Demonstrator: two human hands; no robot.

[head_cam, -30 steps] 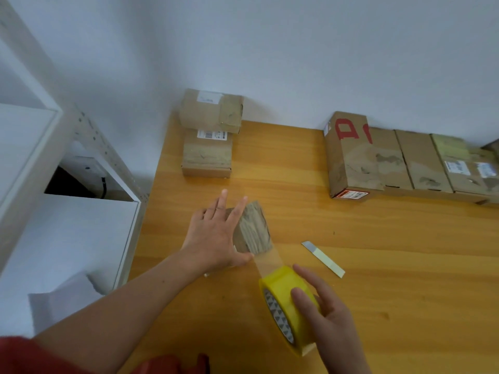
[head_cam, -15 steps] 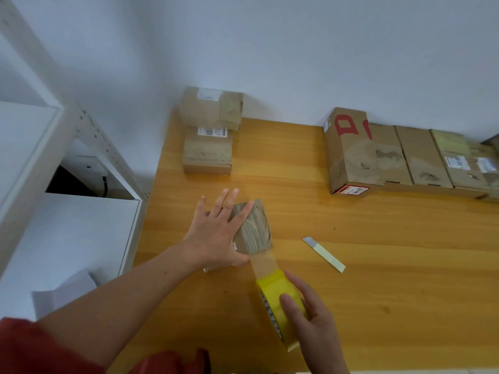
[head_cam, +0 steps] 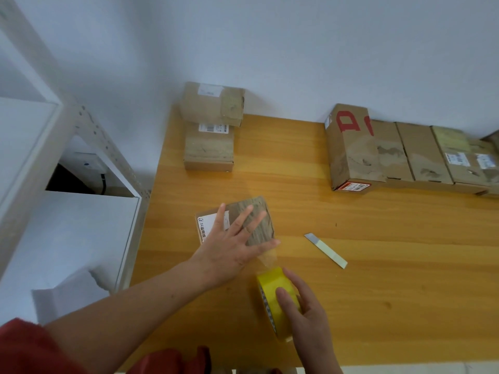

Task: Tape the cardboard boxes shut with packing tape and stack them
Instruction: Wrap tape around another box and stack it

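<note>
Small box (head_cam: 244, 222): flat, brown, clear tape strip (head_cam: 267, 255) stuck on top.

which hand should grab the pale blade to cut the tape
Probably the right hand: the pale utility blade lies on its side; the left hand pins the small cardboard box. It must first drop the yellow tape roll.

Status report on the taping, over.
Left hand flat on small box. Right hand grips yellow tape roll, strip drawn to box. Cutter blade lies apart.

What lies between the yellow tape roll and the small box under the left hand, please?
In the head view, a strip of clear tape stretches from the tape roll to the small box.
</note>
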